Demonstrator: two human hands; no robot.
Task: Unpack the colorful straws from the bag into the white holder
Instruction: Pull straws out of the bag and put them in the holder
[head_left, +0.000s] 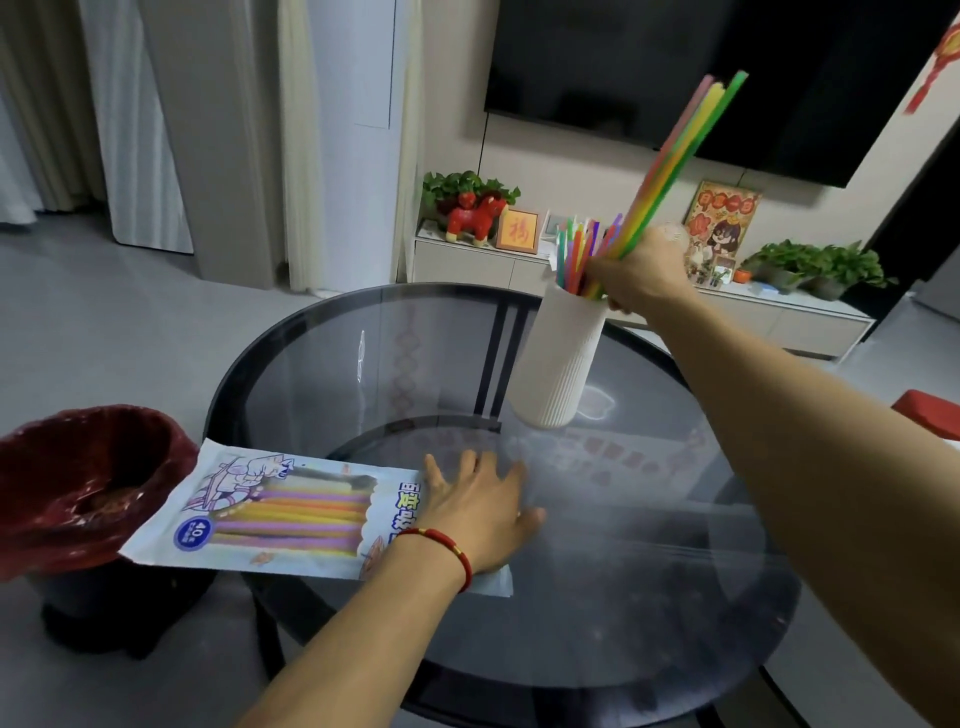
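A round dark glass desk (675, 597) fills the lower centre of the frame on a pale grey floor (130, 322). A large black television (623, 57) hangs on the cream wall at upper right. Below it runs a low white cabinet (467, 265) carrying leafy green plants (821, 265), a red toy horse (475, 213) and a framed picture (518, 231). Pale curtains (47, 104) hang at upper left. A bin lined with a dark red bag (78, 483) stands at lower left.
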